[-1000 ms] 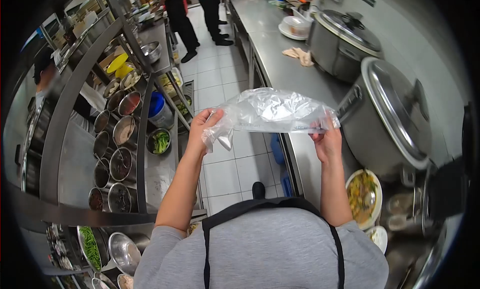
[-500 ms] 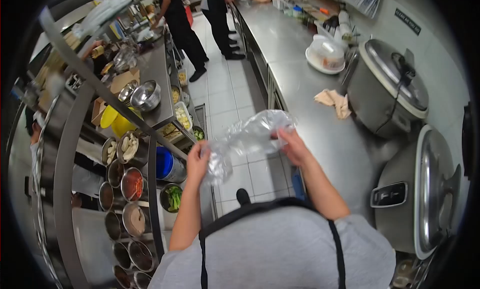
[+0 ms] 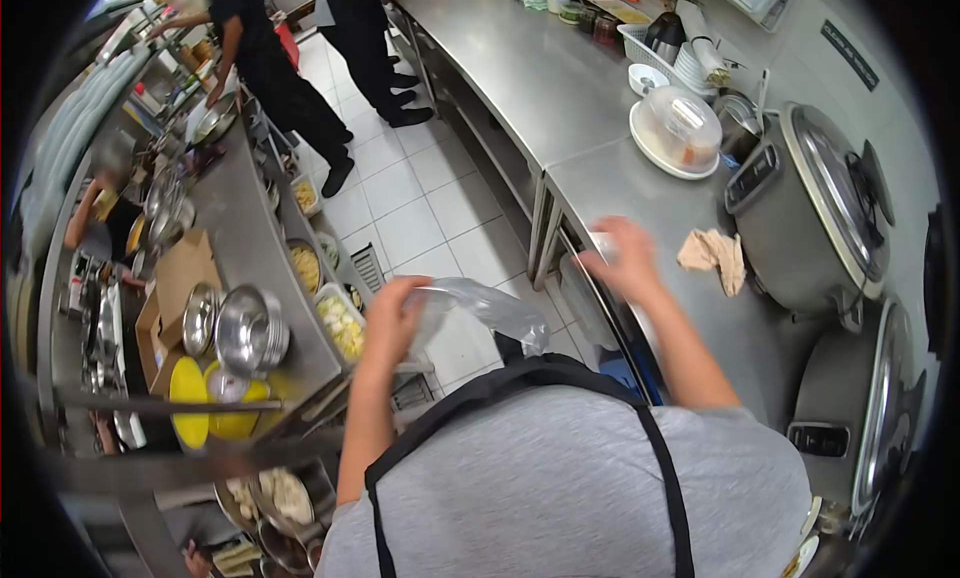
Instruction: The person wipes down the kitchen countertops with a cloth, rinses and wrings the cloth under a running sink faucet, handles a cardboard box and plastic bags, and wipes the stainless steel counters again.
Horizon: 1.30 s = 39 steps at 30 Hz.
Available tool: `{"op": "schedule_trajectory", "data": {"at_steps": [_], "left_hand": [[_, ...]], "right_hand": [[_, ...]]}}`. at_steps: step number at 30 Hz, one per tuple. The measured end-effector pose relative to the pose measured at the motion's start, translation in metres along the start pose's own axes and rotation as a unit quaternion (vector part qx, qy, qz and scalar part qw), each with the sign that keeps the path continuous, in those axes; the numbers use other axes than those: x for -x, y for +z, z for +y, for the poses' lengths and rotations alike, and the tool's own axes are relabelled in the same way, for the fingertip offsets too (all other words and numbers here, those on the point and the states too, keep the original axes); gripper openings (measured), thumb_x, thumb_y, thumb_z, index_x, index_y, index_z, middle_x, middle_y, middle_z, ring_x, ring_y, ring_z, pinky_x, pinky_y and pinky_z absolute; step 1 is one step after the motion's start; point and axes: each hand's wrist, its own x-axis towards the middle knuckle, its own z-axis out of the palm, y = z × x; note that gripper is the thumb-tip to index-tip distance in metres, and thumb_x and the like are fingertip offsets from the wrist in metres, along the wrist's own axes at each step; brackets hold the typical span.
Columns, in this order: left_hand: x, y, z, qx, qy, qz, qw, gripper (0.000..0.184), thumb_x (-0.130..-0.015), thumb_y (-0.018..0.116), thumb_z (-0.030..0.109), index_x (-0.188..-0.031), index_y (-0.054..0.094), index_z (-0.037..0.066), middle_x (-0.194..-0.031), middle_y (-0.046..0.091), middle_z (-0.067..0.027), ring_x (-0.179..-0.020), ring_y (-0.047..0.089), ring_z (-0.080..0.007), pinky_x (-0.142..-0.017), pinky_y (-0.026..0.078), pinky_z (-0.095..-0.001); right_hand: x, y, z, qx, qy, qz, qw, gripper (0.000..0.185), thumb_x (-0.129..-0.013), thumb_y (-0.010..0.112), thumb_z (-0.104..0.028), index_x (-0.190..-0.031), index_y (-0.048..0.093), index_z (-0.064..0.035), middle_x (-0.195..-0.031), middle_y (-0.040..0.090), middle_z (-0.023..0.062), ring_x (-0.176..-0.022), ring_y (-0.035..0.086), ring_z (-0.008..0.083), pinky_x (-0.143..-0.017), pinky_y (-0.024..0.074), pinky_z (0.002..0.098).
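My left hand point(image 3: 393, 318) is closed on one end of a crumpled clear plastic bag point(image 3: 490, 303), which hangs to the right in front of my apron. My right hand point(image 3: 628, 258) is raised over the near edge of the steel counter point(image 3: 600, 178), apart from the bag. Its fingers are spread, slightly blurred, and nothing shows in them. Right of that hand a beige cloth point(image 3: 713, 258) lies on the counter. Behind the cloth stands a white plate with a clear domed cover point(image 3: 680, 128).
Two large cookers point(image 3: 830, 198) point(image 3: 860, 408) stand along the right wall. At the left are steel bowls point(image 3: 250, 328), a cardboard box point(image 3: 185, 298) and yellow containers point(image 3: 190, 403). Two people in dark trousers point(image 3: 285, 88) stand ahead in the aisle, at the counters.
My right hand has let go of the bag and moved right, over the counter edge. The bag now hangs from my left hand alone. The view has turned and shifted forward along the counter.
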Motion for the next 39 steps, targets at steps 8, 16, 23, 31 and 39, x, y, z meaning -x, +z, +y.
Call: {"op": "schedule_trajectory", "data": {"at_steps": [8, 16, 23, 31, 39], "left_hand": [[-0.125, -0.050, -0.129, 0.037, -0.157, 0.055, 0.985, 0.016, -0.081, 0.056, 0.006, -0.096, 0.061, 0.002, -0.086, 0.058, -0.0073, -0.077, 0.055, -0.0151, -0.070, 0.043, -0.0253], [-0.276, -0.027, -0.195, 0.140, -0.110, -0.031, 0.984, 0.015, -0.080, 0.057, 0.007, -0.094, 0.062, 0.003, -0.089, 0.060, -0.0104, -0.087, 0.057, -0.0213, -0.077, 0.043, -0.0287], [-0.390, -0.109, -0.288, 0.097, -0.081, -0.026, 0.992, 0.016, -0.080, 0.057, 0.007, -0.095, 0.062, 0.004, -0.090, 0.060, -0.0107, -0.085, 0.057, -0.0250, -0.076, 0.044, -0.0304], [-0.542, -0.130, -0.319, 0.198, 0.015, -0.057, 0.978, 0.023, -0.074, 0.052, -0.002, -0.095, 0.061, 0.003, -0.091, 0.059, -0.0102, -0.086, 0.057, -0.0237, -0.076, 0.044, -0.0301], [-0.682, -0.167, -0.363, 0.104, 0.014, 0.103, 0.989, 0.024, -0.068, 0.053, -0.003, -0.090, 0.059, 0.001, -0.085, 0.058, -0.0125, -0.081, 0.057, -0.0275, -0.072, 0.044, -0.0320]], "right_hand": [[0.002, 0.032, 0.138, 0.198, 0.216, 0.041, 0.955, 0.056, -0.081, 0.058, -0.022, -0.131, 0.037, -0.0070, -0.141, 0.021, 0.0209, -0.131, 0.017, 0.0380, -0.106, 0.0125, 0.0494], [-0.271, 0.140, 0.046, 0.000, 0.015, -0.106, 0.994, 0.068, -0.087, 0.050, -0.030, -0.139, 0.017, -0.0036, -0.145, 0.014, 0.0193, -0.135, 0.008, 0.0330, -0.107, 0.0081, 0.0478], [-0.490, 0.195, 0.024, 0.127, 0.145, -0.018, 0.981, 0.082, -0.080, 0.055, -0.047, -0.140, 0.016, -0.0076, -0.146, 0.012, 0.0181, -0.136, 0.006, 0.0319, -0.108, 0.0071, 0.0474], [-0.611, 0.275, -0.134, -0.251, -0.167, -0.219, 0.928, 0.100, -0.065, 0.076, -0.039, -0.139, 0.018, -0.0053, -0.141, 0.024, 0.0195, -0.130, 0.025, 0.0332, -0.107, 0.0212, 0.0398], [-0.797, 0.360, -0.179, -0.373, -0.119, -0.339, 0.855, 0.094, -0.074, 0.070, -0.035, -0.141, 0.008, -0.0129, -0.133, 0.035, 0.0235, -0.119, 0.043, 0.0317, -0.096, 0.0363, 0.0401]]}}
